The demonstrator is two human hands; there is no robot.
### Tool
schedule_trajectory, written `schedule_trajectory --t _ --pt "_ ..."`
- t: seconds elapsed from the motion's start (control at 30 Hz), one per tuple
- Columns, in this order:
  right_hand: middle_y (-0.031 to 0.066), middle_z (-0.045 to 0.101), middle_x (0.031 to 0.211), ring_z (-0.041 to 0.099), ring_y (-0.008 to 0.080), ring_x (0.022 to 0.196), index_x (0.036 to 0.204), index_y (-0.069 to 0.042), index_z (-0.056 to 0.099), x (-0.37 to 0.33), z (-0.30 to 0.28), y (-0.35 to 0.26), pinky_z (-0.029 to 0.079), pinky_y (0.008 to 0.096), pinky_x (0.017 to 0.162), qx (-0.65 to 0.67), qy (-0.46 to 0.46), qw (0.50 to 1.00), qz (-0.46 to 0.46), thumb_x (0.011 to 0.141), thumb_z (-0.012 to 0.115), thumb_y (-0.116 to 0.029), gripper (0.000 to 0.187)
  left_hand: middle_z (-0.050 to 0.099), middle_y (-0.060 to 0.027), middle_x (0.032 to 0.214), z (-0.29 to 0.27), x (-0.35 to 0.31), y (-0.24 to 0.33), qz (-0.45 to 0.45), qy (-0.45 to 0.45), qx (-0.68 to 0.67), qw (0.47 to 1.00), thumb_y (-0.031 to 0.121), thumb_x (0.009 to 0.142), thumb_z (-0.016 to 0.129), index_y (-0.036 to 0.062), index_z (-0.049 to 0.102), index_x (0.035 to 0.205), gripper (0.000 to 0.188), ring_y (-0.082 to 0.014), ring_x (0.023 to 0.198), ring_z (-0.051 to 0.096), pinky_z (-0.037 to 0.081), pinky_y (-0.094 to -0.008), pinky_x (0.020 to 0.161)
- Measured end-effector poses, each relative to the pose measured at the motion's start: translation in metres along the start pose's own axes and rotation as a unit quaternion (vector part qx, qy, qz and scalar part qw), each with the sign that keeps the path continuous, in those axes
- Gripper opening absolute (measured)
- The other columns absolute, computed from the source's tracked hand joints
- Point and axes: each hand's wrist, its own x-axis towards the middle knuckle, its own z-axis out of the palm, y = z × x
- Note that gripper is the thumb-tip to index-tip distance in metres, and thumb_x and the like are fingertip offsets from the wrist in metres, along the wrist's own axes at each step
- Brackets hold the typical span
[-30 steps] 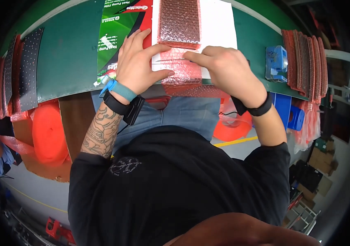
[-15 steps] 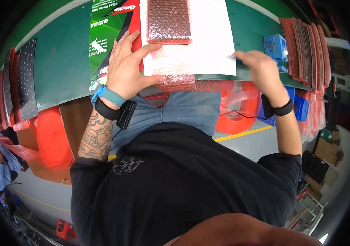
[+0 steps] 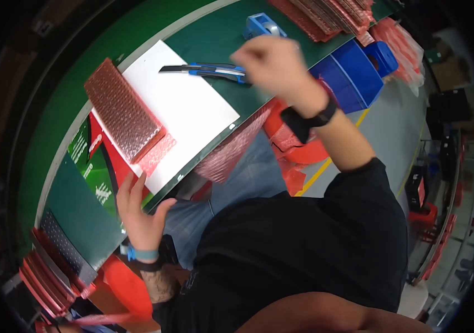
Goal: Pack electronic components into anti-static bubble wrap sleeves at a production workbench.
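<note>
Whereas a second ago our right hand (image 3: 276,69) drew the utility knife (image 3: 209,70) sideways, we now see the knife lying partly on the white sheet (image 3: 187,111), and the hand blurred by its end, fingers curled, though we cannot tell whether they hold anything. Our left hand (image 3: 143,219) is spread and released beside the short flap (image 3: 159,152) of the bubble-wrapped packet (image 3: 120,108) on the sheet's left; more wrap (image 3: 234,147) hangs apart below, so we judge the cut made.
</note>
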Motion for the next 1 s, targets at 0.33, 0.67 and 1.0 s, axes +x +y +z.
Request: schedule_trajectory --t 0.33,0.67,1.0 --pt "-0.0064 0.046 0.062 0.035 0.0077 0.055 0.084 -0.006 0.076 0.032 -0.057 0.135 0.027 0.0278 0.047 0.096 -0.103 0.928 0.346 0.087 0.076 -0.033 0.027 0.051 -0.0193 0.141 0.064 0.191 0.160 0.310 0.041 0.038 0.949 0.029 0.072 0.085 0.0109 0.055 0.138 0.075 -0.0389 0.136 0.044 0.037 -0.0543 0.110" --pt "-0.0059 0.047 0.069 0.036 0.0050 0.059 0.090 -0.007 0.072 0.050 -0.056 0.127 0.024 0.0238 0.047 0.238 -0.116 0.868 0.419 0.091 0.072 -0.019 0.012 0.052 -0.0168 0.142 0.193 0.291 0.200 0.385 0.048 0.032 0.921 0.034 0.072 0.086 0.0116 0.055 0.138 0.075 -0.0390 0.134 0.046 0.040 -0.0482 0.109" --pt "-0.0066 0.050 0.070 0.040 0.0047 0.060 0.088 -0.008 0.071 0.035 -0.085 0.139 0.028 0.0216 0.049 0.299 -0.090 0.851 0.422 0.091 0.071 -0.017 0.010 0.045 -0.0158 0.147 0.163 0.285 0.223 0.301 -0.135 -0.005 0.944 0.035 0.057 0.088 0.0260 0.051 0.139 0.090 -0.0420 0.143 0.033 0.032 -0.0589 0.113"
